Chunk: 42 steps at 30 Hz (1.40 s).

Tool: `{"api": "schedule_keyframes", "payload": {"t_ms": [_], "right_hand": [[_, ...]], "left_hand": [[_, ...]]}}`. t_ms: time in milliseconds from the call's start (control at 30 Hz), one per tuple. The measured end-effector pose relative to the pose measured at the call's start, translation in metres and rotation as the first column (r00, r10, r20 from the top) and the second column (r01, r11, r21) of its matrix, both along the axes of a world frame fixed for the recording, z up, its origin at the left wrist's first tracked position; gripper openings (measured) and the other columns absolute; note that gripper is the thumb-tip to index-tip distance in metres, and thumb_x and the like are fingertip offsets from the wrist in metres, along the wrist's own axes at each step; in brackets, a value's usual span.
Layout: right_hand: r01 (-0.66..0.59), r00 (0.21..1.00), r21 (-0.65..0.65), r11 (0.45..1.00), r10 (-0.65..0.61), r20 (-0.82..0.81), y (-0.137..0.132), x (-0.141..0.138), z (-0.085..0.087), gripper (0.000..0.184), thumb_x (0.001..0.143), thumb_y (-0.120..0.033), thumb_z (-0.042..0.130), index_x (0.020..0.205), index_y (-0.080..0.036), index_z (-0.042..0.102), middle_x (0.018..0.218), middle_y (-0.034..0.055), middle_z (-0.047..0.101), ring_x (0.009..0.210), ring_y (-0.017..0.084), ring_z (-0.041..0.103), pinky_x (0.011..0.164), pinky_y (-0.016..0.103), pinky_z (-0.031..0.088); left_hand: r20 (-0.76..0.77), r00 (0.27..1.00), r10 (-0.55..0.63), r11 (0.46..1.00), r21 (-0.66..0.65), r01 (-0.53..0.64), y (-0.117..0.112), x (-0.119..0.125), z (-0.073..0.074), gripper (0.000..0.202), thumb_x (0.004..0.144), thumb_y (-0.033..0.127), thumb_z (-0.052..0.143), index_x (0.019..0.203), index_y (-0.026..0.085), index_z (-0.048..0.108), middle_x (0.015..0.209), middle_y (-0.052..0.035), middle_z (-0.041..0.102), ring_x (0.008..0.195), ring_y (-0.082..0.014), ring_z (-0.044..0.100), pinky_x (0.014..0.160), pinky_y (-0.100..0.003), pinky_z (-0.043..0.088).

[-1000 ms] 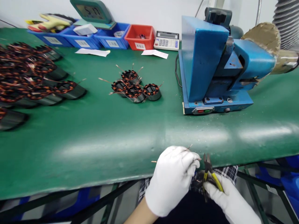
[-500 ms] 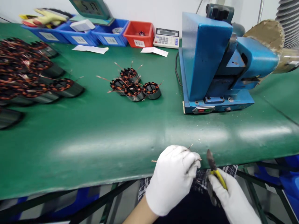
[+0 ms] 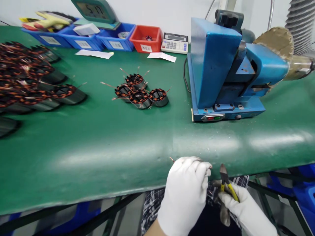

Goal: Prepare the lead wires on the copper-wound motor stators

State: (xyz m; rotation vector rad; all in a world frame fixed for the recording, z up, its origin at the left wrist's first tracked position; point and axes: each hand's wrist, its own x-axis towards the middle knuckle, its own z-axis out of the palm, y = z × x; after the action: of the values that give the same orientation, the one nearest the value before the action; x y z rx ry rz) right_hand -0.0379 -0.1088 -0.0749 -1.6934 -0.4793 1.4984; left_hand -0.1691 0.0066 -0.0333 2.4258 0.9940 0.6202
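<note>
My left hand, in a white glove, is closed around a small wound part just below the table's front edge; thin copper wire ends stick out of the fist, and the part itself is mostly hidden. My right hand, also gloved, grips yellow-handled cutters with the jaws pointing up, close beside the left hand's fingers. Both hands hover over my lap, in front of the green table.
Several copper-wound stators sit mid-table, with many more stators in rows at the left. A blue machine stands at the right. At the back are blue bins, a red bin, a calculator and paper slips.
My left hand has turned the held part, so the wire ends point differently. The cutters' jaws have stayed just right of it, shifting slightly down. The view moved a little.
</note>
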Motion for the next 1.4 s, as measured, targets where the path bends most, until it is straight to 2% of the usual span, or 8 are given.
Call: {"api": "schedule_keyframes", "payload": {"t_ms": [267,400,633,733,900,1133,1300,1400], "right_hand": [[-0.22,0.975,0.06,0.974,0.221,-0.008,0.004,0.003,0.02,0.041,0.081,-0.05,0.061,0.101,-0.016,0.068,0.084,0.0064,0.071,0.081,0.024,0.064,0.08,0.035,0.051],[-0.248,0.938,-0.049,0.967,0.253,0.237,-0.001,0.002,0.026,0.044,0.086,-0.046,0.054,0.116,-0.017,0.063,0.1,0.009,0.07,0.095,0.027,0.063,0.089,0.038,0.048],[-0.333,0.742,-0.157,0.93,0.361,0.565,-0.011,0.003,0.018,0.047,0.081,-0.05,0.055,0.118,-0.022,0.064,0.125,0.0138,0.062,0.121,0.034,0.051,0.102,0.044,0.04],[-0.26,0.81,-0.173,0.95,0.312,0.497,-0.01,0.0,0.015,0.048,0.083,-0.052,0.053,0.115,-0.019,0.064,0.113,0.0142,0.068,0.11,0.033,0.059,0.099,0.044,0.042],[0.022,0.958,-0.022,1.0,-0.015,0.288,0.0,0.006,0.025,0.05,0.077,-0.053,0.063,0.108,-0.015,0.066,0.106,0.0105,0.071,0.103,0.029,0.062,0.092,0.036,0.049],[0.043,0.989,0.046,0.998,-0.049,0.139,0.001,0.015,0.022,0.048,0.068,-0.058,0.071,0.092,-0.016,0.074,0.088,0.0081,0.075,0.089,0.028,0.067,0.085,0.036,0.052],[0.065,0.996,0.058,0.996,-0.068,0.064,-0.007,0.004,0.015,0.058,0.071,-0.062,0.066,0.108,-0.018,0.071,0.067,0.0054,0.072,0.06,0.022,0.067,0.069,0.035,0.055],[-0.116,0.991,0.114,0.987,0.107,0.078,-0.002,-0.001,0.032,0.051,0.074,-0.059,0.064,0.108,-0.021,0.071,0.083,0.008,0.074,0.08,0.025,0.068,0.087,0.039,0.05]], "left_hand": [[0.106,0.992,-0.065,0.997,-0.041,0.07,0.005,-0.005,-0.001,0.022,0.075,0.009,0.047,0.086,0.02,0.062,0.086,-0.004,0.068,0.081,-0.0209,0.061,0.076,-0.039,0.049],[0.109,0.993,-0.054,0.999,0.001,0.054,0.003,-0.005,0.001,0.02,0.079,0.012,0.046,0.087,0.019,0.062,0.088,-0.0049,0.068,0.086,-0.0218,0.062,0.077,-0.039,0.049],[0.087,0.995,-0.055,0.998,-0.026,0.058,0.004,-0.004,0.0,0.02,0.077,0.011,0.046,0.086,0.019,0.063,0.086,-0.0052,0.068,0.085,-0.0231,0.062,0.078,-0.041,0.048],[0.088,0.995,-0.056,0.997,-0.04,0.06,0.002,-0.005,-0.002,0.021,0.075,0.01,0.048,0.086,0.018,0.063,0.086,-0.0055,0.068,0.084,-0.0234,0.062,0.078,-0.042,0.048],[0.089,0.993,-0.071,0.997,-0.012,0.073,0.009,-0.004,-0.004,0.016,0.079,0.012,0.048,0.084,0.018,0.062,0.083,-0.0046,0.068,0.082,-0.0217,0.062,0.075,-0.04,0.049],[-0.159,0.911,-0.379,0.893,0.193,0.406,0.038,-0.017,0.021,0.03,0.083,0.043,0.057,0.064,0.021,0.064,0.078,-0.0016,0.068,0.118,-0.0279,0.052,0.105,-0.05,0.033],[-0.29,0.947,-0.136,0.942,0.259,0.215,0.024,-0.043,0.038,0.027,0.082,0.033,0.059,0.06,0.02,0.066,0.087,-0.0044,0.07,0.109,-0.031,0.056,0.099,-0.053,0.038],[-0.182,0.983,0.006,0.961,0.271,0.044,0.021,-0.044,0.038,0.014,0.083,0.027,0.057,0.088,0.019,0.068,0.098,-0.0058,0.068,0.105,-0.0283,0.056,0.095,-0.05,0.043]]}}
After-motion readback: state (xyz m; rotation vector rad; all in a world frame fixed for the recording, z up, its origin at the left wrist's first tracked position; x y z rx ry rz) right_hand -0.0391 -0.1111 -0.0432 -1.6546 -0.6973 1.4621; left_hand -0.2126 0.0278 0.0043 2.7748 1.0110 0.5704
